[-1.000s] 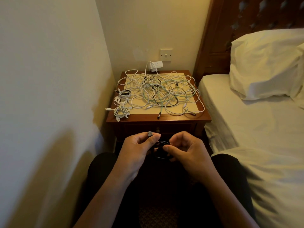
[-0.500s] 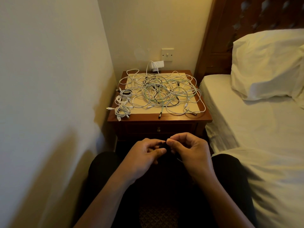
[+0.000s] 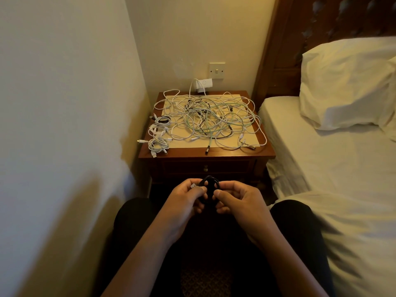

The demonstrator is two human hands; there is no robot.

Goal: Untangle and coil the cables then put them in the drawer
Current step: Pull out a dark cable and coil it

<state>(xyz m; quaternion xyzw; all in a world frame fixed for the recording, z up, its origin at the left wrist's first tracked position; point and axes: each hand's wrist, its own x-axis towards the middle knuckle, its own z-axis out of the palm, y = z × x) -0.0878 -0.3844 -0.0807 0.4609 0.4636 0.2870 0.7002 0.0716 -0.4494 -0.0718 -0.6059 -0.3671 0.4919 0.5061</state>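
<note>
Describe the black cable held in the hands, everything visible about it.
The black cable is wound into a small, tight coil of several round loops, dark and smooth-looking, like rubber or plastic. It stands roughly upright between the two hands, in front of the nightstand's shut drawer. The left hand pinches its left side, where a pale plug end shows at the fingertips; the right hand pinches its right side. Its lower part is hidden.

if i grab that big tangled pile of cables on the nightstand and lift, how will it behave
The tangled pile is thin looping cords, so it would likely sag floppily and feel light. The loops cross each other, so probably the whole mass rises together. Strands overhanging the nightstand edge may snag or drag.
</note>
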